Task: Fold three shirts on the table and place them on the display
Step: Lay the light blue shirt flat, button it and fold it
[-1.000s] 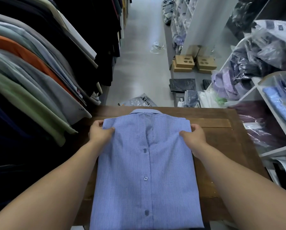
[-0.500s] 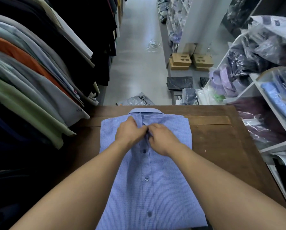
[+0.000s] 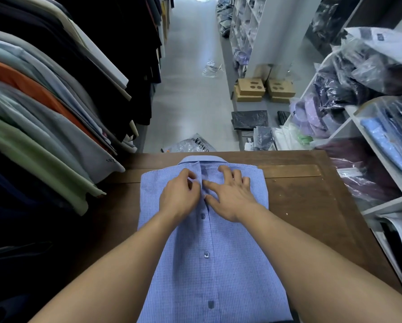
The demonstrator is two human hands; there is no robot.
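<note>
Caught mid-fold, tidying the front of a blue shirt [image 3: 209,264] laid buttons-up on the wooden table [image 3: 312,206], collar [image 3: 202,159] at the far edge, sides already tucked under. Pinched the button strip just below the collar, so it seemed, with the curled fingers of the left hand [image 3: 179,197]. Pressed the right hand [image 3: 232,197] flat beside it, fingers spread across the chest, thumb touching the strip. Judged the fold part done: lower half at full length, reaching the near edge. Called next, probably, for both hands at the hem, to double it up toward the shoulders without skewing the front. Noted bagged garments in the white shelf unit [image 3: 386,207] at the right: dark and purple above, folded blue in the next bay, maroon below. Could not tell what sat inside the two cardboard boxes [image 3: 251,89] on the floor
</note>
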